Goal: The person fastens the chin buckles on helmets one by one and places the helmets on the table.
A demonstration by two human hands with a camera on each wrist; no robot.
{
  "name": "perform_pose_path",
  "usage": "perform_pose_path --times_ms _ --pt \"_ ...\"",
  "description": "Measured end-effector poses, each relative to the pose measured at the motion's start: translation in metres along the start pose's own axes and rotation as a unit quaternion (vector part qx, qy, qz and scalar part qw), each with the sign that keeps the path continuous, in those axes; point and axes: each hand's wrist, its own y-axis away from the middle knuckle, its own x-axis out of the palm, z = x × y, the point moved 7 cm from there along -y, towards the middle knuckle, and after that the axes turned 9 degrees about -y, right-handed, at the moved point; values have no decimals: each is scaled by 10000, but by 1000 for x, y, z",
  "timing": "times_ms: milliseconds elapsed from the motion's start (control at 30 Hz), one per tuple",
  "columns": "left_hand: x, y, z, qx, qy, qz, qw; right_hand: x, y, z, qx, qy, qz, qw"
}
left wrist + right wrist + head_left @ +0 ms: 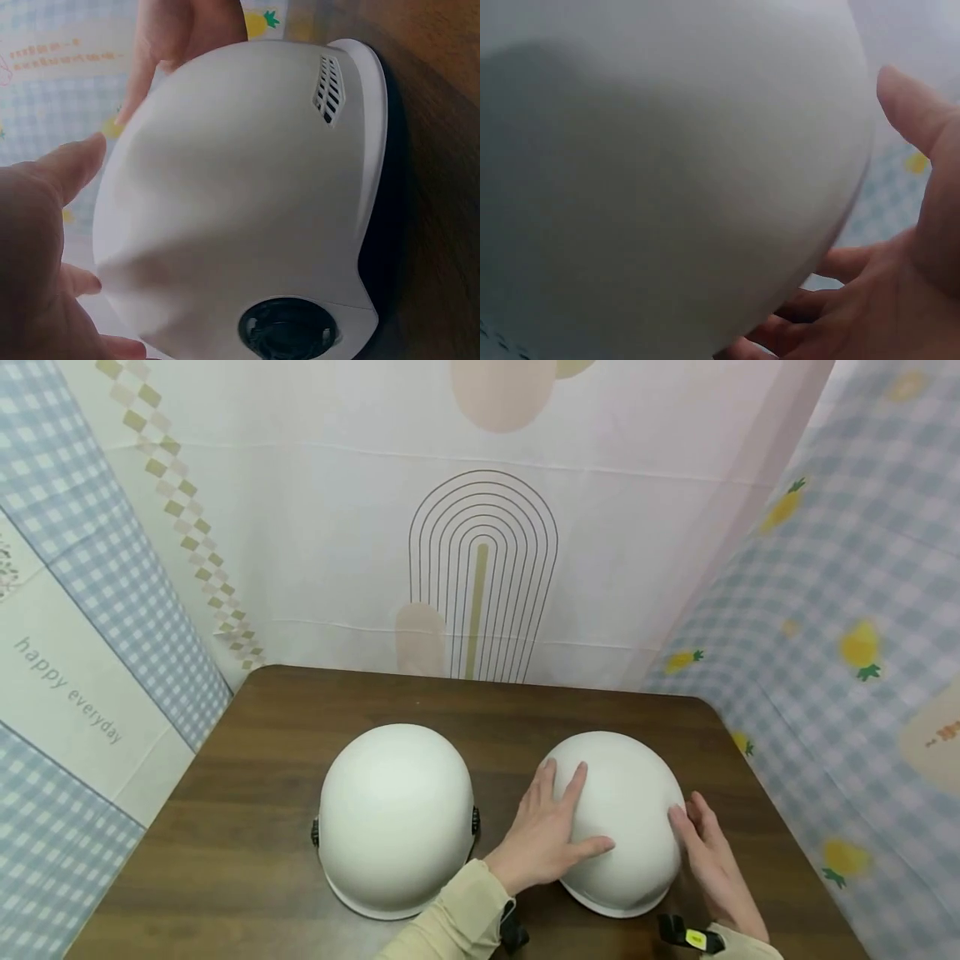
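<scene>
Two white helmets stand dome up on the table. Over the upper left of the right-hand helmet lies my left hand, its fingers spread and its thumb pointing right across the shell. On that helmet's other side is my right hand, thumb close to the shell and fingers partly hidden along the far side in the right wrist view. The left wrist view shows a slotted vent near the helmet's rim and a round black side fitting.
The left-hand helmet, with black fittings at both sides, stands beside my left forearm. Both rest on a dark brown wooden table. Behind it hangs a patterned white cloth; blue checked cloth borders the right side.
</scene>
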Motion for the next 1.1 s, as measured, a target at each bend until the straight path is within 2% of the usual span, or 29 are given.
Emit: perform_pose_path --times_ms 167,400,633,767,900,1100 --pt "1 -5 2 2 -54 -12 10000 2 -2 0 4 21 -33 10000" --pt "3 -14 4 -218 546 144 9982 3 -4 -5 324 -78 246 9991" --pt "6 -15 4 -345 791 216 9960 8 -6 -1 185 230 493 9983" --pt "6 -14 4 -296 766 200 9964 10 -5 0 162 257 403 9987" --pt "7 -13 5 -286 775 155 9965 10 -6 0 280 301 133 9991" --pt "7 -12 6 -360 849 132 9957 10 -4 0 325 71 -232 9992"
